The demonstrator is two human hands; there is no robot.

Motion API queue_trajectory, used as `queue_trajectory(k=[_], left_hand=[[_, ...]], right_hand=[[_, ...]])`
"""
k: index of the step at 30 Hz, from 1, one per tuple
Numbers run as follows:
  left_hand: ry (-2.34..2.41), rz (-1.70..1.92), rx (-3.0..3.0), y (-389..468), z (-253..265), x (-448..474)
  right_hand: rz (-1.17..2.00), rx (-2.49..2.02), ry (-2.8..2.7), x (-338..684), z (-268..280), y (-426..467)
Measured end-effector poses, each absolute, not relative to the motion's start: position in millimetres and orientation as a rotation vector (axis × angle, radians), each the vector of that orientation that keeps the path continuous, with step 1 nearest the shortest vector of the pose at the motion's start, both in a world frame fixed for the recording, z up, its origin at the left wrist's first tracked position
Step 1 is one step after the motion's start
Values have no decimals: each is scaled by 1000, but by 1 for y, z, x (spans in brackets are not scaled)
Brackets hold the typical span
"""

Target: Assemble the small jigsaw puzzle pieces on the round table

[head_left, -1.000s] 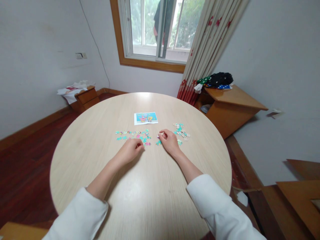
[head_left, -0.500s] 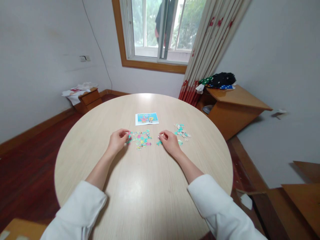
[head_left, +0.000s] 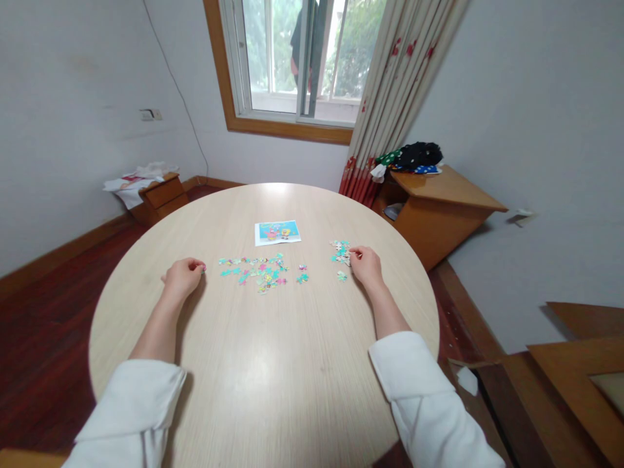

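My left hand is at the left of the table, its fingertips pinched on a small jigsaw piece with a pink edge. My right hand reaches to the edge of a loose pile of jigsaw pieces on the right, fingers closed at the pile; a piece between them is mostly hidden. Between the hands lies a spread of turquoise, pink and yellow jigsaw pieces. Small groups of pieces sit just right of it. Behind them lies a picture sheet with two cartoon figures.
A round wooden table carries everything. Past its right edge stands a tilted wooden cabinet with dark cloth on top. A small wooden drawer unit with papers stands at the left wall. A curtain hangs by the window.
My left hand has moved left, away from the spread of pieces, with a piece in its fingertips. My right hand has moved right to the loose pile, uncovering pieces near the middle.
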State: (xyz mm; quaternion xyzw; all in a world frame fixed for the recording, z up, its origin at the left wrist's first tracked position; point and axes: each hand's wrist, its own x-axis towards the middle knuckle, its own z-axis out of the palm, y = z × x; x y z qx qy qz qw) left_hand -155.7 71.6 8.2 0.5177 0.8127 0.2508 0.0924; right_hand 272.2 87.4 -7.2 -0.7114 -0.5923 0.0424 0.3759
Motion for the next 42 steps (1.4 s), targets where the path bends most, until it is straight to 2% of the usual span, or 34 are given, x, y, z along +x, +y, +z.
queue_trajectory(k=[18,24,27,30,42], left_hand=[[2399,985,1637,62,22,-126],[2316,1028,1686,62,21,-115],[2264,1050,1718,62,20,-112],[2228,1053,1740,61,19,-109],[2212,1049,1760,60,21,-107]], right_hand=[[99,-1916,-1684,259,-5,83],[177,-1723,-1611,253,1,80],[274,-1516,-1694,240,4,77],[244,-1442,-1844,223,4,75],[202,-1576,-2162,213,9,70]])
